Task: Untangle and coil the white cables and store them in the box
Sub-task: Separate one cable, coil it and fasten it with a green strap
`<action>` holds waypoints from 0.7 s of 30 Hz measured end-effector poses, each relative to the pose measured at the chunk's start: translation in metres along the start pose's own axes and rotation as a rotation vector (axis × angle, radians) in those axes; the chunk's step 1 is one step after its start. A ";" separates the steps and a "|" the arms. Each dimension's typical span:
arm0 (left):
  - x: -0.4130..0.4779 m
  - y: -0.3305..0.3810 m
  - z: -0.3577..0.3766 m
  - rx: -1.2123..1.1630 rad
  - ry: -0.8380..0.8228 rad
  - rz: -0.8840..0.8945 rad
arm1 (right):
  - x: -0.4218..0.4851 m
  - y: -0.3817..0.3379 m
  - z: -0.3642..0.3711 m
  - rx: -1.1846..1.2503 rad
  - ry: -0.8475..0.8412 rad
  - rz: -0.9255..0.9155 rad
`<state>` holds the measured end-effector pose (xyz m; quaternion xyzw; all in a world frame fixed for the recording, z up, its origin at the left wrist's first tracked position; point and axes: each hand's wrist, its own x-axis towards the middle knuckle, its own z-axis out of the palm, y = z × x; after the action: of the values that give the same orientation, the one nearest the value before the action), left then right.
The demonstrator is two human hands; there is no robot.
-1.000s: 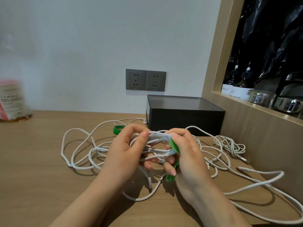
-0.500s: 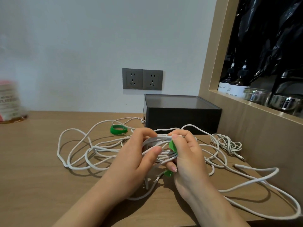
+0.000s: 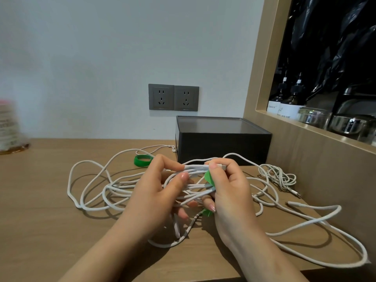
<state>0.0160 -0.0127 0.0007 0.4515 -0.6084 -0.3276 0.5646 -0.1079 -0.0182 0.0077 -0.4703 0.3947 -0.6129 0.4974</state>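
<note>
- Well, at frame centre the left hand (image 3: 152, 194) pinched the coiled white cable (image 3: 194, 167); the right hand (image 3: 232, 192) curled round it and the green strap (image 3: 209, 177).
- The loops probably needed holding tight while cinching; the box (image 3: 223, 143) sat just behind.

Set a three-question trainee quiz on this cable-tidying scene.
1. True or false: the left hand and right hand both grip the white cable bundle.
2. The spare green strap lies: A, left of the black box; B, on the box; C, in the left hand.
3. How many wall sockets are behind the box?
Key: 1 true; 2 A; 3 two.
</note>
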 end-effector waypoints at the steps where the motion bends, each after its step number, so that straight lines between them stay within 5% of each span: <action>1: 0.001 0.001 -0.001 -0.039 0.019 -0.016 | -0.001 0.000 0.001 -0.004 -0.003 -0.002; 9: 0.000 0.001 0.000 -0.090 0.028 -0.033 | 0.002 0.003 0.002 -0.010 0.000 -0.005; 14: 0.002 0.006 0.000 -0.277 -0.010 -0.236 | 0.002 0.004 0.001 -0.015 -0.116 -0.002; 18: 0.006 0.003 -0.002 -0.204 0.052 -0.161 | 0.002 0.007 0.001 -0.109 -0.183 0.017; 21: 0.003 0.005 -0.002 -0.359 0.001 -0.195 | 0.003 0.006 0.001 -0.074 -0.205 0.043</action>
<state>0.0175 -0.0138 0.0067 0.4003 -0.4935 -0.4837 0.6018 -0.1061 -0.0223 0.0028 -0.5400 0.3740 -0.5358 0.5305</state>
